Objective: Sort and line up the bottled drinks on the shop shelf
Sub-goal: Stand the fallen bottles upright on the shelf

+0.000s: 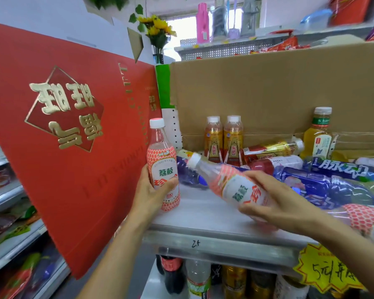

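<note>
the left hand (151, 190) is wrapped round a pink bottle (163, 169) that stands straight up at the front left of the shelf (203, 212). the right hand (276, 203) holds a second pink bottle (235, 186), which leans with its white cap pointing up and left, toward the first one.

a big red box (63, 137) stands just left of the upright bottle. a brown cardboard wall (268, 87) runs along the back. a heap of blue bottles (333, 186) lies on its side at the right. a third pink bottle (367, 219) lies at the far right, by the right arm. two orange bottles (222, 139) stand side by side at the back.

the leaning cap is near the standing bottle, so i think a fast swing could knock it. the blue heap looks loose, and a bump from the right arm might send bottles rolling to the front edge.

the left thumb lies across the front of the label, with the fingers behind. the right hand sits over its bottle, with fingers on top and thumb on the near side. i cannot tell if that bottle's bottom touches the shelf.
</note>
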The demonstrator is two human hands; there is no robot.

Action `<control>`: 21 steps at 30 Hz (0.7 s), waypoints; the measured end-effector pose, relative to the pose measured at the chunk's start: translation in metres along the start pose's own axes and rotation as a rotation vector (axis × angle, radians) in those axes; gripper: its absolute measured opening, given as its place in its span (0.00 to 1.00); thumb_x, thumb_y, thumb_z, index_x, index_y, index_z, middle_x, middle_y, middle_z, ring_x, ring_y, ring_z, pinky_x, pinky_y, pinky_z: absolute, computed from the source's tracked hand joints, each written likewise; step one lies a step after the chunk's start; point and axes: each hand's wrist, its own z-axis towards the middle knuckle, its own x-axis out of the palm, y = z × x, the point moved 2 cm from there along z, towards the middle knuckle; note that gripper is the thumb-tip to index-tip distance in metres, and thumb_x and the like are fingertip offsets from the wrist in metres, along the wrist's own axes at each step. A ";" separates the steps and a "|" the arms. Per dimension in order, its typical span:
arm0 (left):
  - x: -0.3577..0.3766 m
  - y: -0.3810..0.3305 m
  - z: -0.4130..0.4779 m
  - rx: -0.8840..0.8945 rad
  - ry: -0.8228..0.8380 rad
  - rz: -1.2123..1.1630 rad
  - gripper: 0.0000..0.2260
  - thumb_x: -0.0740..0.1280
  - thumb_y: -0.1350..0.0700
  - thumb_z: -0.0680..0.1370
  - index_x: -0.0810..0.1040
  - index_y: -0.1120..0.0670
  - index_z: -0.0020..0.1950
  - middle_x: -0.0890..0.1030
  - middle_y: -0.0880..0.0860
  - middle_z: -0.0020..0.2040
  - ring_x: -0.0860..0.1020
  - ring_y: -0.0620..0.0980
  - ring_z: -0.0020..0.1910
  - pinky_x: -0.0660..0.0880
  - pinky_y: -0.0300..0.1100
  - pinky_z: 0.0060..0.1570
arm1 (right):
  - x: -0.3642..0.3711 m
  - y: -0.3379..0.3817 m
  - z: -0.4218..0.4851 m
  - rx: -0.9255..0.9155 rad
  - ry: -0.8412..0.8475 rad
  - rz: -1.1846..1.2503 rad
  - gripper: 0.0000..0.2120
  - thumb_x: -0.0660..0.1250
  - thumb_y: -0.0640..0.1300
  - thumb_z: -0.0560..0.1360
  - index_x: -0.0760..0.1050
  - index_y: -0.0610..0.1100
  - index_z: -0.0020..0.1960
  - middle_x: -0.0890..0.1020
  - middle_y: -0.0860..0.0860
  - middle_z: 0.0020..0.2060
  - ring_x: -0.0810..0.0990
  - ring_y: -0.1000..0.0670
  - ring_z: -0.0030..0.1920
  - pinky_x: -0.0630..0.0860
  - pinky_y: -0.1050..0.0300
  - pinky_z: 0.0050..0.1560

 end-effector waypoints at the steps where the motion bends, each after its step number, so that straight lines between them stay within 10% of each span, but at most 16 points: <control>1: 0.000 0.002 -0.001 0.004 -0.004 -0.013 0.25 0.76 0.60 0.73 0.70 0.48 0.65 0.81 0.44 0.53 0.81 0.35 0.47 0.76 0.29 0.38 | 0.005 0.003 0.003 -0.010 -0.036 0.163 0.30 0.76 0.54 0.70 0.64 0.62 0.67 0.77 0.61 0.53 0.80 0.61 0.51 0.81 0.62 0.45; 8: -0.003 0.004 -0.006 0.038 0.001 -0.045 0.33 0.74 0.57 0.76 0.61 0.39 0.73 0.78 0.41 0.60 0.79 0.32 0.53 0.78 0.30 0.45 | 0.058 0.019 0.042 0.018 -0.122 0.562 0.24 0.76 0.47 0.72 0.67 0.58 0.61 0.82 0.65 0.51 0.82 0.63 0.52 0.79 0.69 0.41; 13: -0.007 -0.002 -0.016 0.086 0.031 -0.043 0.35 0.68 0.37 0.74 0.57 0.38 0.78 0.71 0.45 0.73 0.72 0.45 0.71 0.70 0.55 0.70 | 0.085 0.042 0.067 -0.016 -0.040 0.603 0.25 0.76 0.43 0.72 0.65 0.58 0.60 0.81 0.68 0.49 0.80 0.67 0.51 0.75 0.75 0.40; 21: -0.004 -0.020 -0.027 0.102 -0.008 0.100 0.63 0.76 0.25 0.53 0.43 0.34 0.79 0.54 0.40 0.79 0.61 0.43 0.77 0.66 0.57 0.73 | 0.060 0.041 0.075 -0.026 0.272 0.172 0.40 0.76 0.46 0.72 0.56 0.60 0.75 0.69 0.65 0.68 0.69 0.60 0.69 0.74 0.59 0.63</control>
